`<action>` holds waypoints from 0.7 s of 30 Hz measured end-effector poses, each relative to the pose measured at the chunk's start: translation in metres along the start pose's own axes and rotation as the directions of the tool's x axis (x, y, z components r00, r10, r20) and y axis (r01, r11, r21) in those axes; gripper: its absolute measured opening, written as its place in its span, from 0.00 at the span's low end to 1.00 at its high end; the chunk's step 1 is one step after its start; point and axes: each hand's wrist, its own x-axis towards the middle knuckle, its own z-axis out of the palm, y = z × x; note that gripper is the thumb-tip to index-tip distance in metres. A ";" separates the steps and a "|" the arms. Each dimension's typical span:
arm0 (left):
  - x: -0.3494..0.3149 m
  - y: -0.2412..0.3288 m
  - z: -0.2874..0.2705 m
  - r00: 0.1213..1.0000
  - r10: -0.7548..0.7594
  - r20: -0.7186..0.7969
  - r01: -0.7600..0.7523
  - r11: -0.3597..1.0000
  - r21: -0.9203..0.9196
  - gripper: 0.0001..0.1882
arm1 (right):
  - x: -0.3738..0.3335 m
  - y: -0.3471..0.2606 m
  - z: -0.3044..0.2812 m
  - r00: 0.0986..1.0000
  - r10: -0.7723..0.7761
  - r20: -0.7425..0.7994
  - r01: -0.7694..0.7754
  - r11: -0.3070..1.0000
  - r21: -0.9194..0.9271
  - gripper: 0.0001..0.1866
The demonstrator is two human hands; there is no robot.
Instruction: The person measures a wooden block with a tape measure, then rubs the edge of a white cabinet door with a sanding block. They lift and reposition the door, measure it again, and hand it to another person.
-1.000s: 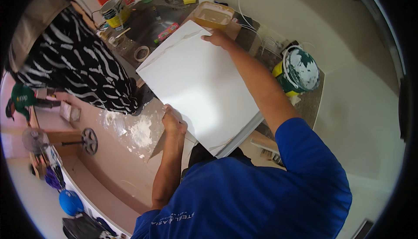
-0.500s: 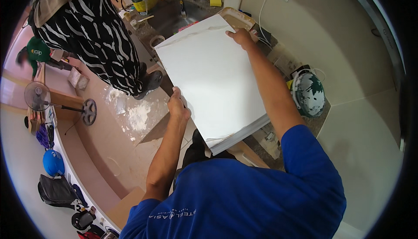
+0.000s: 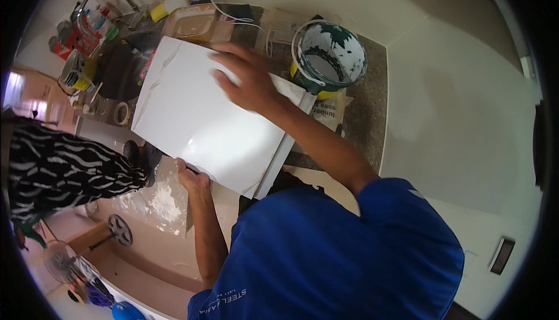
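Note:
A white rectangular panel, thick along its near right edge and veined like marble at both ends, is tilted in front of my body beside the counter. On its lower left edge my left hand is closed, thumb on top and the other fingers hidden beneath. Over the panel's far right part is my right hand, somewhat blurred, its fingers spread and holding nothing. Whether that hand touches the surface I cannot tell.
A green bucket smeared with white stands on the speckled counter. Beyond the panel are a tan tray, a sink and a yellow tub. At left stands a person in patterned trousers, near a white-splattered board.
My view has swung right, bringing the bucket nearer the middle. My right hand has let go of the panel's far edge and opened over it; the left keeps its grip.

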 end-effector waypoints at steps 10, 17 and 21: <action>0.000 0.006 0.013 0.993 -0.066 0.103 0.059 0.996 0.068 0.30 | -0.107 0.037 -0.208 0.267 0.950 -0.160 -0.842 0.311 0.442 0.42; -0.001 0.011 0.011 0.999 -0.043 0.026 0.039 0.992 0.119 0.30 | -0.096 0.048 -0.212 0.324 0.945 -0.052 -0.784 0.299 0.544 0.25; 0.005 0.007 0.011 0.997 0.051 0.062 -0.063 0.976 0.211 0.30 | -0.104 0.024 -0.259 0.278 0.944 -0.178 -0.768 0.329 0.550 0.19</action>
